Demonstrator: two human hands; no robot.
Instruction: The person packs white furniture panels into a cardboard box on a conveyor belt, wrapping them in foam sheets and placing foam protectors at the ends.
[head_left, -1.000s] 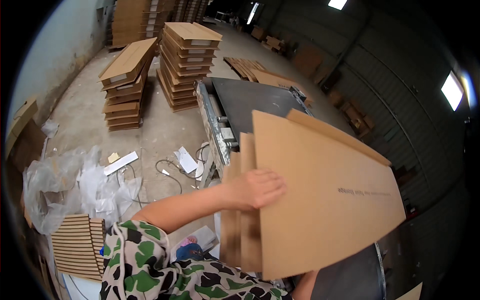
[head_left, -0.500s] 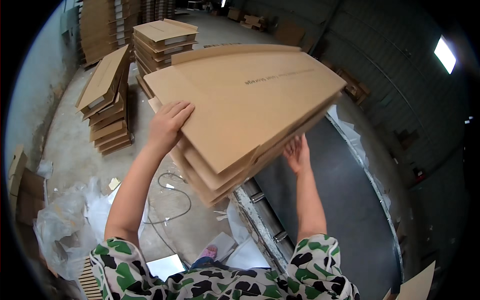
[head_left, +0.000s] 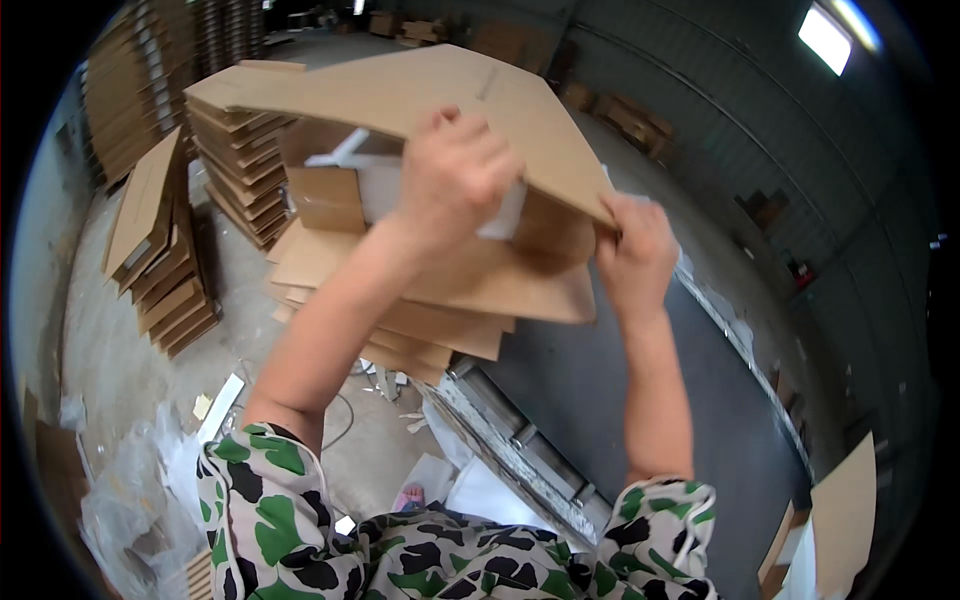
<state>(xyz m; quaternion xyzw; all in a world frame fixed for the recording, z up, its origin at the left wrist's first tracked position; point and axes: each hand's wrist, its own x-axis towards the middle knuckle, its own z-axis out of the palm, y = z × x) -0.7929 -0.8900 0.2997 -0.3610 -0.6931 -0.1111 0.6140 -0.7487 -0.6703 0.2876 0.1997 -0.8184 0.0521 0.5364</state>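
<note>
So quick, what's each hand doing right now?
Left hand: closed, seemingly holding the near edge of the cardboard lid; a bit blurry.
Right hand: closed, holding the same lid by its corner.

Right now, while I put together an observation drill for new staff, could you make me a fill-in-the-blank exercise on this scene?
The left hand and right hand hold the edge of a raised box lid made of brown ____.
The forearm crossing the dark belt is the person's ____ one.
The sleeves have a green, black and pale ____ pattern.
Crumpled see-through ____ sheeting lies at the lower left.

Missing words: cardboard; right; camouflage; plastic.
</note>
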